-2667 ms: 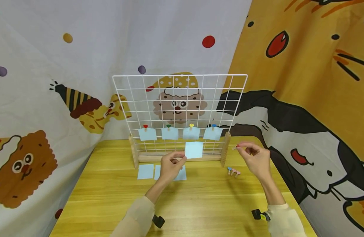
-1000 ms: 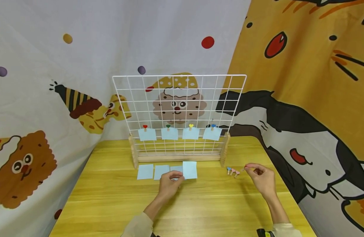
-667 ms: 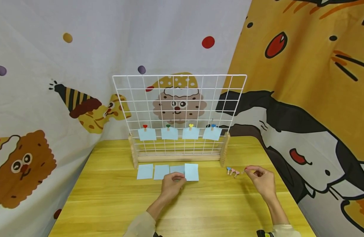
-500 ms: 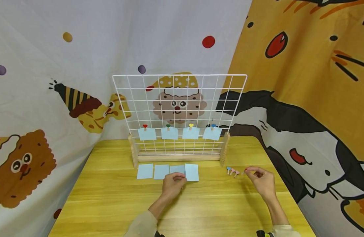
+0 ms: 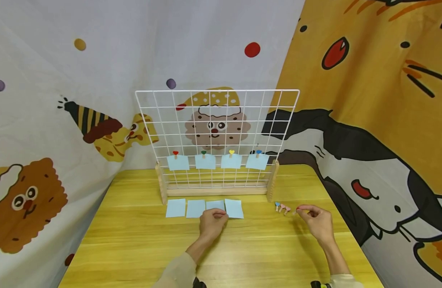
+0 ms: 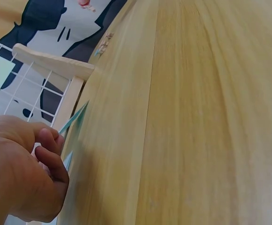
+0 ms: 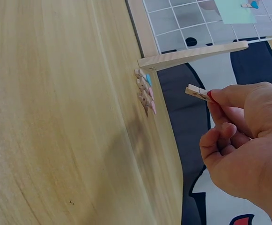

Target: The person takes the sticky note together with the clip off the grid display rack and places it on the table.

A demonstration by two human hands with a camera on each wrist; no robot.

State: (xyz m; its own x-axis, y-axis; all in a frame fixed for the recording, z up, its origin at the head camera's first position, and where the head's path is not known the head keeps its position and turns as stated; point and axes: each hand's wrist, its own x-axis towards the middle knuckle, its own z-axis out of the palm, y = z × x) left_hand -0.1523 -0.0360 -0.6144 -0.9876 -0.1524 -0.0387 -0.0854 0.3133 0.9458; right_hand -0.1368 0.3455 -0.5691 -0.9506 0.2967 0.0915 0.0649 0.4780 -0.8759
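My left hand (image 5: 212, 226) pinches the near left edge of a light blue square of paper (image 5: 235, 209), at the right end of a row of such papers (image 5: 176, 208) on the table. In the left wrist view this paper (image 6: 75, 117) slants up from the tabletop into the fingers. Off to the right, my right hand (image 5: 319, 224) holds a small wooden clothespin (image 7: 197, 92) with a red top between thumb and index finger, above the tabletop. Several mini clothespins (image 5: 283, 209) with blue and pink hearts lie just left of it.
A white wire grid (image 5: 217, 91) stands at the back in a wooden base (image 5: 217, 192). Several blue papers (image 5: 205, 162) hang from it by heart clothespins in red, green, yellow and blue. A printed curtain (image 5: 206, 32) hangs behind the wooden table (image 5: 264, 248).
My left hand has lowered the blue paper from in front of the grid to the end of the row and tilted it slightly. My right hand has come down and nearer, still holding the clothespin.
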